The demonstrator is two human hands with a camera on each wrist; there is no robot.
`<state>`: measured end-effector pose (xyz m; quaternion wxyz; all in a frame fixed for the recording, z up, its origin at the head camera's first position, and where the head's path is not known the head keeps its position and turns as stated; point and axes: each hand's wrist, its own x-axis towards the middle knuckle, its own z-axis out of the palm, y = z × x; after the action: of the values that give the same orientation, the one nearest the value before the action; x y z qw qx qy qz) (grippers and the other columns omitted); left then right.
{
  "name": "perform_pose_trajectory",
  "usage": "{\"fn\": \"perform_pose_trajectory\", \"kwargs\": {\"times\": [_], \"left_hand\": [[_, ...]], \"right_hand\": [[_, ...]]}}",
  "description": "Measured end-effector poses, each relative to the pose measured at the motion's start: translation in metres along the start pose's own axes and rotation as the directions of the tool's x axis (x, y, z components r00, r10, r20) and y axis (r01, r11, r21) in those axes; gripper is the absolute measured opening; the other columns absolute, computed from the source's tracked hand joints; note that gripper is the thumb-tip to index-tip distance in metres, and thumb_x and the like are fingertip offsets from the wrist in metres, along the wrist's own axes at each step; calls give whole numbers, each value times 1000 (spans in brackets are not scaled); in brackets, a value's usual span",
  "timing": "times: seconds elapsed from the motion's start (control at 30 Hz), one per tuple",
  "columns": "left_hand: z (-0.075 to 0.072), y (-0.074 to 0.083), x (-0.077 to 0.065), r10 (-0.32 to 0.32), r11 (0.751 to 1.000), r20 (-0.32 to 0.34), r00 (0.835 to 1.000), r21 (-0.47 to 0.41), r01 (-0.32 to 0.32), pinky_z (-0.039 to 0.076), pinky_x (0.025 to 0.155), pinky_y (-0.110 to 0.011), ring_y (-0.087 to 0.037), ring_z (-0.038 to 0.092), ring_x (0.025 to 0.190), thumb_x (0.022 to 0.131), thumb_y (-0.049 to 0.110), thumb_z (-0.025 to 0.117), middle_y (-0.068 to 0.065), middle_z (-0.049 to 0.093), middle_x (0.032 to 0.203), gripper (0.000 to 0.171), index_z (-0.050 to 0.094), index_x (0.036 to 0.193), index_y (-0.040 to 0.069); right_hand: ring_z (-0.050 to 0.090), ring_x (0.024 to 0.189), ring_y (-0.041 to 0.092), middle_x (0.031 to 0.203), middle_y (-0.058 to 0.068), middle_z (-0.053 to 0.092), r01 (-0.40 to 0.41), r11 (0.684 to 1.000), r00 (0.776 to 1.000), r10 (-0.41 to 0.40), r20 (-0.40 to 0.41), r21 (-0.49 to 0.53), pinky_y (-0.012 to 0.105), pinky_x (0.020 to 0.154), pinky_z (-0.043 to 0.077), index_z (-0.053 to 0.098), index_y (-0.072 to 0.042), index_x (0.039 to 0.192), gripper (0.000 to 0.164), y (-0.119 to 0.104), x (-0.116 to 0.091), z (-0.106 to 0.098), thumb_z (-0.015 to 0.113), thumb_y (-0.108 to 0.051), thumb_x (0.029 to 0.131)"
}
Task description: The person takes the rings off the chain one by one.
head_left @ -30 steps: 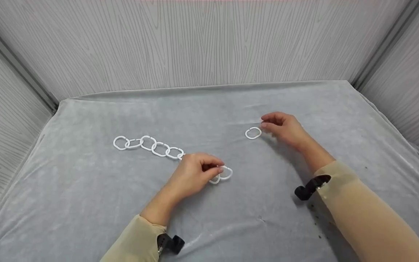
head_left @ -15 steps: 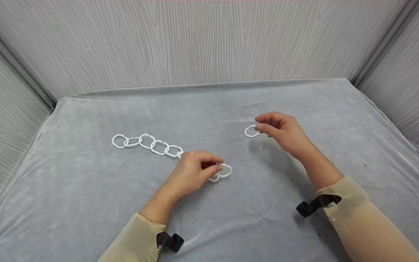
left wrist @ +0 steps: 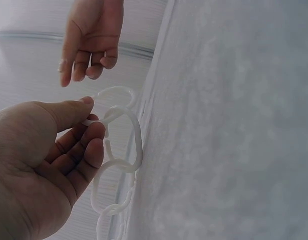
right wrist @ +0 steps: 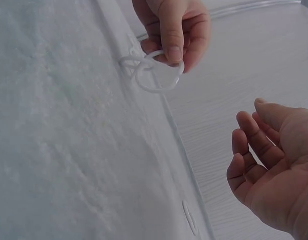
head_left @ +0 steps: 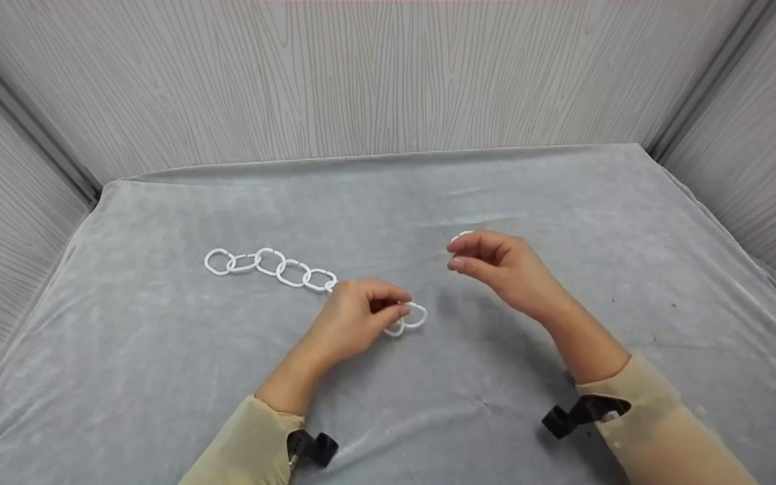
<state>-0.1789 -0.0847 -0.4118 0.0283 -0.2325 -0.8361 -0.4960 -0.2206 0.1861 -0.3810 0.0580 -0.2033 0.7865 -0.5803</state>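
Observation:
A chain of white plastic links (head_left: pixel 306 275) runs across the grey cloth to my left hand (head_left: pixel 361 313). Thumb and fingers there pinch the chain near its right end, and an end link (head_left: pixel 425 315) sticks out past the fingertips. In the left wrist view, interlocked links (left wrist: pixel 138 137) hang down beside the fingers. To the right, my right hand (head_left: pixel 512 273) is held over the cloth with fingers loosely bent and nothing between them. Behind its fingers a single white link (head_left: pixel 461 234) is mostly hidden in the head view; the right wrist view shows this loose link (right wrist: pixel 185 216) lying flat.
A grey velvety cloth (head_left: pixel 159 377) covers the table. Pale wood-grain panels (head_left: pixel 374 74) stand behind and at both sides. Black wrist cameras (head_left: pixel 314 448) sit at both sleeves.
My right hand has moved left and toward me, now covering most of the loose link in the head view. The left hand keeps its pinch on the chain, nearly still.

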Motion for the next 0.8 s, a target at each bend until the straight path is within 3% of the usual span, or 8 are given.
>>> {"fn": "perform_pose_trajectory", "kwargs": {"times": [0.23, 0.57, 0.8], "left_hand": [[0, 0, 1, -4, 1000, 13, 1000, -19, 5, 51, 69, -22, -8, 64, 76, 93, 6, 81, 3, 77, 88, 6, 84, 99, 4], [-2, 0, 0, 2, 1000, 2, 1000, -23, -2, 52, 72, -23, -7, 65, 79, 94, 7, 81, 4, 77, 90, 6, 83, 100, 6], [-4, 0, 1, -1, 1000, -10, 1000, -19, 1, 51, 70, -23, -8, 64, 77, 93, 5, 81, 3, 77, 87, 6, 83, 99, 4]], "right_hand": [[70, 105, 24, 113, 11, 72, 2, 999, 1000, -3, 27, 45, 34, 93, 58, 74, -4, 121, 23, 5, -4, 10, 76, -12, 100], [71, 103, 16, 113, 14, 75, -23, 998, 994, 16, 110, 63, 27, 88, 57, 67, 11, 125, 32, 23, -4, 25, 74, -8, 100], [70, 101, 17, 113, 17, 76, -27, 996, 985, 13, 171, 79, 26, 84, 57, 67, 11, 125, 33, 29, -4, 35, 75, -6, 99]]}}
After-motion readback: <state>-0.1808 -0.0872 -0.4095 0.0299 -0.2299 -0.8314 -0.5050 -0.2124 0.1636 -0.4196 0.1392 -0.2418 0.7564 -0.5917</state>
